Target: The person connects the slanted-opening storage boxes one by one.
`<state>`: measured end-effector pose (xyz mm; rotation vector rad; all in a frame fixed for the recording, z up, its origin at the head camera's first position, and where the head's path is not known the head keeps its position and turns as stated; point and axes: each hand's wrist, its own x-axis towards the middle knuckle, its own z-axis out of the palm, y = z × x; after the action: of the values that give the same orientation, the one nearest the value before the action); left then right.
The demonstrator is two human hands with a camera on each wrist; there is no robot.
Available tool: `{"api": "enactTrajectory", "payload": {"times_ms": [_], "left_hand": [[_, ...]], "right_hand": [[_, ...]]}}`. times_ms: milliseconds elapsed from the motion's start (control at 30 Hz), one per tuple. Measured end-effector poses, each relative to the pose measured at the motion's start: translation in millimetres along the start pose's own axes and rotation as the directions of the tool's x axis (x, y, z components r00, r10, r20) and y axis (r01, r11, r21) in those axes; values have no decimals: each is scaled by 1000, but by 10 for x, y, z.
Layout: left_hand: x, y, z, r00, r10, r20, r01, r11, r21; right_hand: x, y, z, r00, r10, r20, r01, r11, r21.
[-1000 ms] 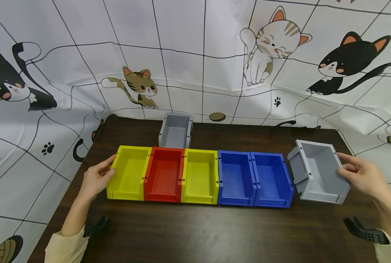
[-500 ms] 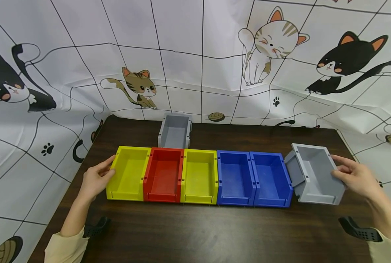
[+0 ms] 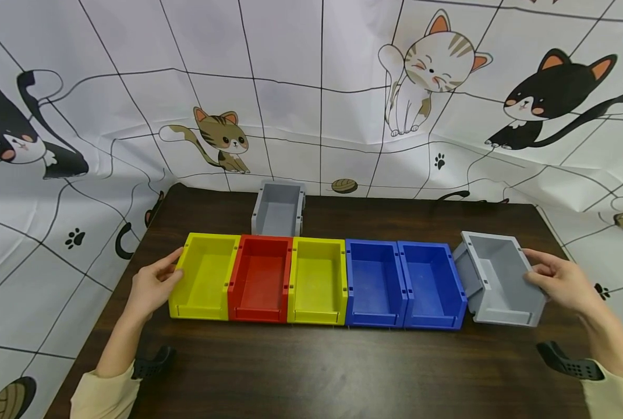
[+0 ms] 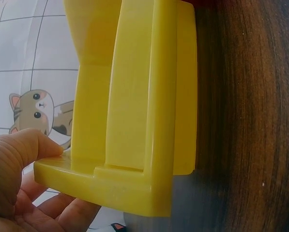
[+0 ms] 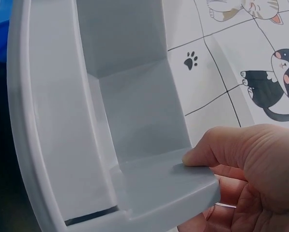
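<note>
Five plastic storage bins stand side by side in a row: a yellow bin (image 3: 204, 276) at the left end, a red bin (image 3: 262, 279), another yellow bin (image 3: 318, 282), and two blue bins, the inner one (image 3: 375, 285) and the outer one (image 3: 432, 285). My left hand (image 3: 154, 285) grips the side wall of the leftmost yellow bin, thumb inside and fingers outside in the left wrist view. At the row's right end my right hand (image 3: 563, 282) pinches the right wall of a grey bin (image 3: 505, 279), which is slightly tilted and close beside the outer blue bin.
A second grey bin (image 3: 278, 209) stands behind the red one, near the table's back edge. The dark wooden table (image 3: 311, 372) extends in front of the row. A white cloth with cat drawings (image 3: 290, 105) hangs behind and at the sides.
My right hand has moved left with the grey bin, bringing it up close to the outer blue bin. The left hand and the row have stayed in place.
</note>
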<state>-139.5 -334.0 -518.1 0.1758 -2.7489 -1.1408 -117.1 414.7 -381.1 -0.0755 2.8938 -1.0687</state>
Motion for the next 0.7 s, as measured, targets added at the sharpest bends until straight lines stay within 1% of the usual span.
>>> {"api": "enactTrajectory", "payload": {"times_ms": [167, 367, 567, 700], "left_hand": [[-3, 15, -14, 1000, -3, 5, 3, 1000, -1], [-5, 39, -22, 1000, -10, 10, 10, 1000, 2], [-15, 72, -22, 1000, -4, 9, 4, 1000, 7], [-15, 71, -14, 1000, -3, 8, 2, 1000, 12]], "right_hand": [[2, -38, 18, 1000, 27, 6, -27, 999, -34], [3, -69, 39, 1000, 14, -20, -16, 995, -99], [-3, -59, 60, 999, 30, -36, -36, 985, -166], [-8, -58, 56, 998, -12, -68, -2, 979, -205]]}}
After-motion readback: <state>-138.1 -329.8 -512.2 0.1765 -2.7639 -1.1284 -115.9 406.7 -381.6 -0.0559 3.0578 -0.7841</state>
